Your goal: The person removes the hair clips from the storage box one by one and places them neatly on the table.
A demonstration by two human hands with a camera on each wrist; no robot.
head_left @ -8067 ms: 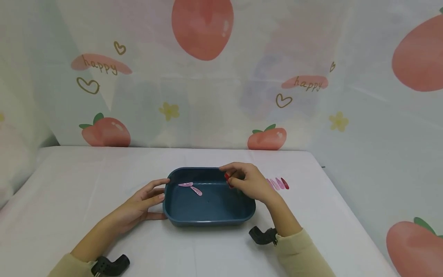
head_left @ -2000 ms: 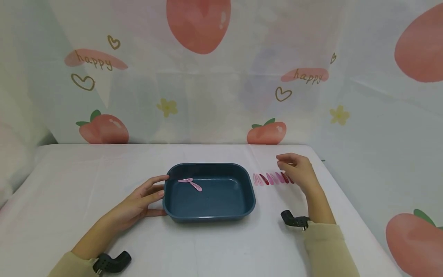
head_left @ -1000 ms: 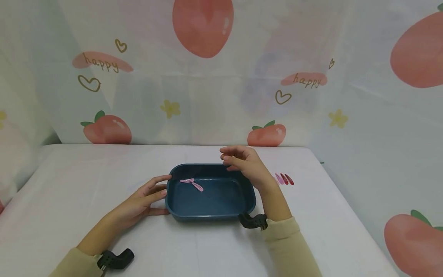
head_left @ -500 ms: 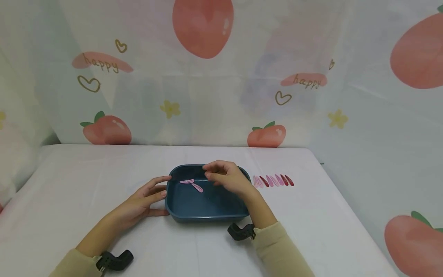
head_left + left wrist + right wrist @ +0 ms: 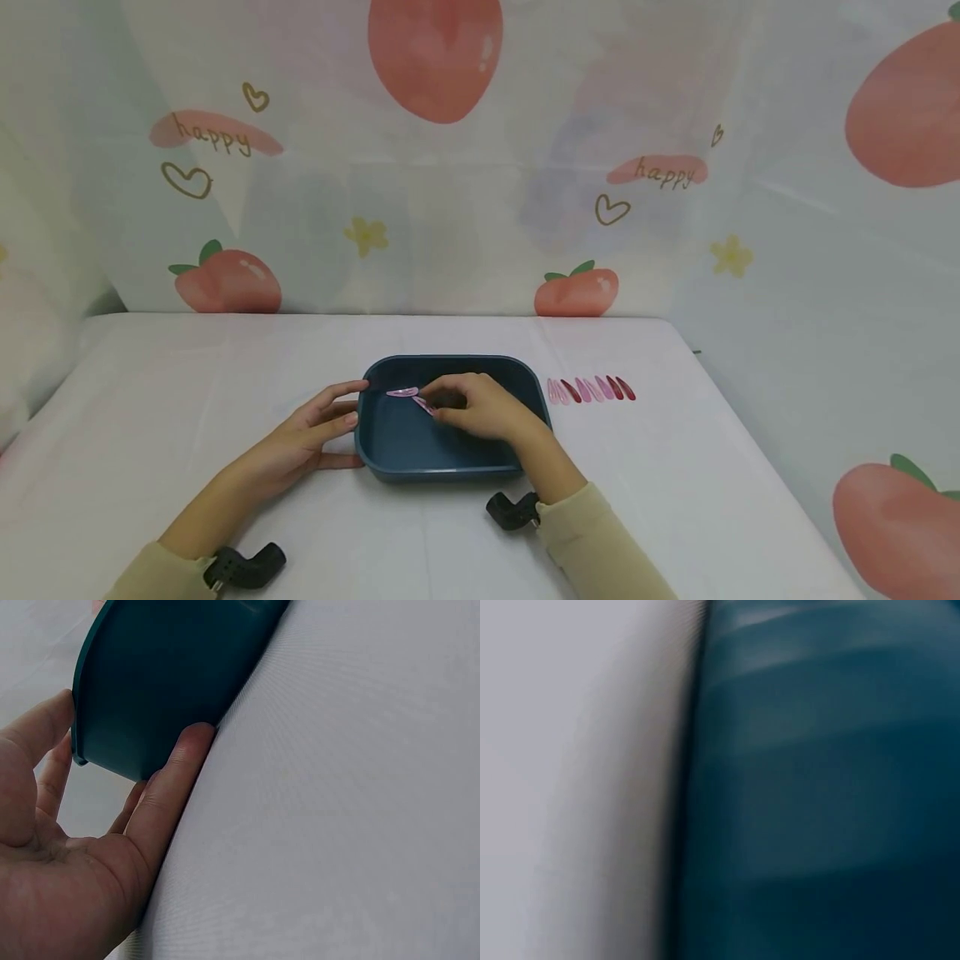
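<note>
In the head view, two pink snap hair clips lie in a dark blue rectangular tray (image 5: pixel 450 473), one flat-lying clip (image 5: pixel 402 392) at the left and a slanted clip (image 5: pixel 422 406) beside it. My right hand (image 5: pixel 487 408) reaches down into the tray, thumb and forefinger apart, fingertips right at the slanted clip and covering part of it. My left hand (image 5: pixel 300 433) rests its extended fingers against the tray's left wall; the left wrist view shows the fingertips touching the teal-looking side (image 5: pixel 142 690). The right wrist view is blurred, with only the tray's outer side in it.
Right of the tray, a row of several pink and red hair clips (image 5: pixel 591 390) lies side by side on the white tablecloth (image 5: pixel 675 467). Behind the table hangs a curtain (image 5: pixel 450 208) printed with peaches.
Earlier my right hand held a red clip over the tray, then was at the row's right end. Since then it has moved left and down into the tray. My left hand stays put.
</note>
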